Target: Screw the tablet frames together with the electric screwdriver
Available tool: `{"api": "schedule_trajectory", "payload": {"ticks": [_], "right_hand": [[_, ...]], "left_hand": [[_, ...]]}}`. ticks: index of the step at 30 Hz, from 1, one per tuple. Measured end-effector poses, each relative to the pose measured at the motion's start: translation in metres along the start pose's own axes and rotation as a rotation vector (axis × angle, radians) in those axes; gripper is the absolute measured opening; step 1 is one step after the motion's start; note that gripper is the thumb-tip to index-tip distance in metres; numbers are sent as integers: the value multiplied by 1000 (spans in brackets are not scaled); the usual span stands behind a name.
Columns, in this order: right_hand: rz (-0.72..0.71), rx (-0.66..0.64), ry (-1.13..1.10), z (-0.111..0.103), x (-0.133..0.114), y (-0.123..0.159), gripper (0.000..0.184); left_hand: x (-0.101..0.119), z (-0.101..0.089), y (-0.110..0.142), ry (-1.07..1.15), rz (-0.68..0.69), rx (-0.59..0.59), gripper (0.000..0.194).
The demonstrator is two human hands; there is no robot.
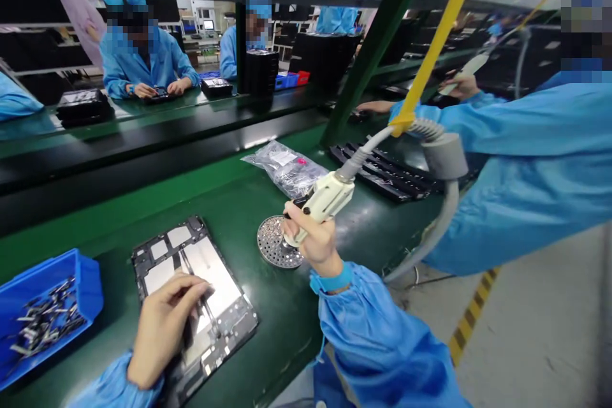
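An opened tablet housing (222, 268), dark with pale panels, lies on the green workbench in front of me. Over its middle is my left hand (167, 319), thumb and fingertips brought together in a pinch; whatever is between them is hidden. My right hand (315, 242) is wrapped round a cream-coloured electric screwdriver (329, 194), held tilted with its cable rising away. Below its front end sits a round perforated metal screw tray (280, 254) with small screws at its far side. My fingers hide the screwdriver's tip, so I cannot tell whether it touches the tray.
At the left stands a blue bin (88, 284) of small dark and silvery parts. A clear plastic bag (291, 169) and black trays (387, 172) lie farther back. A yellow strap (437, 44) and grey hose (447, 217) hang at right, beside a co-worker's blue sleeve (526, 140).
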State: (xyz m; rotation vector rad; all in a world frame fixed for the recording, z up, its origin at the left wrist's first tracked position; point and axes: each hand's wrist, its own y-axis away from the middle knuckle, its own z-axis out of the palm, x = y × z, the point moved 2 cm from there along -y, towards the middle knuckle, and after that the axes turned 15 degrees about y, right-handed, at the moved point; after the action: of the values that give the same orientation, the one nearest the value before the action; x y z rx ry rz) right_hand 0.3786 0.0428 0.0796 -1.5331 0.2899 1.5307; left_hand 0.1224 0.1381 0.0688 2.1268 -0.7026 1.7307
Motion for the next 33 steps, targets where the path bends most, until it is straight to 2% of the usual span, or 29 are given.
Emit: {"api": "schedule_trajectory", "payload": {"ticks": [2, 4, 6, 10, 13, 21, 29, 33], "right_hand": [[20, 10, -41, 0, 10, 1, 47], [22, 20, -29, 5, 14, 4, 44], [33, 19, -10, 9, 15, 6, 42], [78, -16, 32, 14, 14, 6, 47], [68, -33, 58, 15, 14, 5, 47], [56, -24, 75, 14, 19, 6, 45], [37, -33, 78, 15, 23, 6, 45], [62, 27, 101, 12, 20, 8, 39]], "left_hand": [[5, -10, 0, 2, 12, 70, 34], [8, -23, 0, -8, -38, 144, 39], [9, -38, -3, -39, -82, 244, 48], [10, -65, -8, -92, -61, 449, 63], [8, -75, -9, -65, -56, 536, 60], [-5, -80, -11, -75, 26, 498, 44], [-15, -90, -15, -196, -4, 554, 56], [-21, -92, -14, -61, 42, 557, 53]]}}
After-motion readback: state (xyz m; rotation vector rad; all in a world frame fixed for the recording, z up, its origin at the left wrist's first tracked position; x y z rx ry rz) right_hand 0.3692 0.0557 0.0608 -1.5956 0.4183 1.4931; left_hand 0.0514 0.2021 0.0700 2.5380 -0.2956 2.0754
